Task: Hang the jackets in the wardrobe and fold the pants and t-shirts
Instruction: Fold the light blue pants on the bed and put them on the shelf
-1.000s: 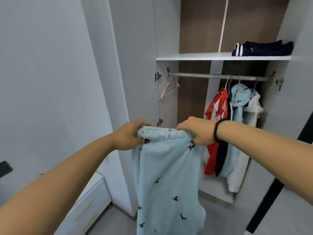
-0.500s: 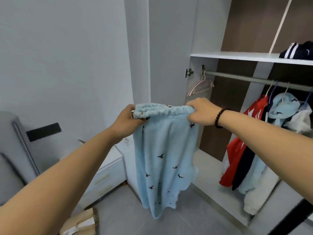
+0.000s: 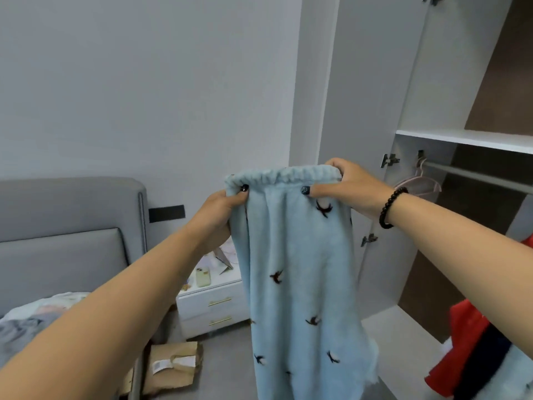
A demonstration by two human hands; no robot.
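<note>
Head view shows a pair of pale blue fleece pants [image 3: 302, 284], printed with small dark birds, held up in the air in front of the open wardrobe [image 3: 375, 111], hanging free with nothing under them. The left hand [image 3: 222, 209] grips the left end of the gathered elastic waistband, thumb on the near face and fingers curled behind. The right hand [image 3: 349, 186] pinches the right end, thumb pressed against the front and fingers folded over the top edge; a dark bead bracelet [image 3: 389, 206] sits on that wrist.

The fabric looks soft, thick and limp, and probably light: it drops in loose vertical folds from the band and would not hold any shape unaided. Fleece like this should not slip in the fingers, and nothing about it seems fragile. The waistband is the sensible place to hold, being the firmest line in the garment; for folding, the legs would likely need laying together first.

Both forearms reach forward and up, the waistband roughly level, right end slightly higher.
</note>
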